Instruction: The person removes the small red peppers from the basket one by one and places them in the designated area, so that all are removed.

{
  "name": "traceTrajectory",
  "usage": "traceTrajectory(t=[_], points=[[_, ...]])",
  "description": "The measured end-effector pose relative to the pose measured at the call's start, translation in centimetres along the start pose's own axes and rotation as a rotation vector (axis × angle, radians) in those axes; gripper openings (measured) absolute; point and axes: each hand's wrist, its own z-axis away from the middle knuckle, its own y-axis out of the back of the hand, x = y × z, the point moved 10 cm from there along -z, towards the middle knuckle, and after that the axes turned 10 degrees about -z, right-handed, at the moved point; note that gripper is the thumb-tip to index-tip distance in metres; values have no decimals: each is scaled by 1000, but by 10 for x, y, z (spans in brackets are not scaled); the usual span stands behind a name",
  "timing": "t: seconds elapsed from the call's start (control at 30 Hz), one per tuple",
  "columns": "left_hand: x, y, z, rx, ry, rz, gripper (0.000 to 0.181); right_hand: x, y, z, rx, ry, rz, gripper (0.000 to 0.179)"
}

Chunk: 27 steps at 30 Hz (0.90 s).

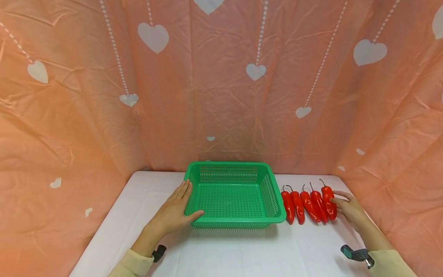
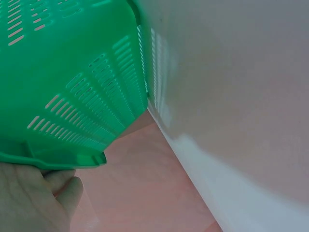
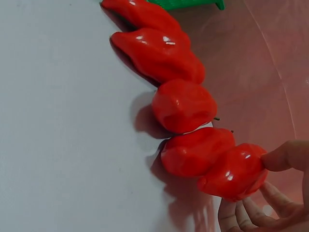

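Note:
A green plastic basket (image 1: 230, 220) with slotted walls stands on the white table with nothing inside. My left hand (image 1: 176, 209) rests on its left rim, fingers straight and thumb over the front left corner; in the left wrist view that hand (image 2: 36, 200) touches the rim edge. Right of the basket, several long red chili peppers (image 1: 309, 206) lie side by side with their stems pointing away. At the row's right end my right hand (image 1: 351, 209) pinches the outermost red pepper (image 3: 236, 171) between thumb and fingers. That pepper leans against its neighbour (image 3: 193, 152).
The white table (image 1: 238, 254) reaches back to an orange curtain (image 1: 225, 115) with white hearts, which also hangs along both sides. The leftmost pepper (image 1: 288, 206) lies close to the basket's right wall. Both wrists wear dark straps.

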Motion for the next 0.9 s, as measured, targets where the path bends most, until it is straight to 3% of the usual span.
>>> traceTrajectory(t=[0.37, 0.9], points=[[1, 1, 1, 11, -1, -5, 108, 13, 3, -5, 14, -42, -20, 73], [1, 1, 1, 14, -3, -9, 108, 26, 7, -9, 16, -38, 45, 76]])
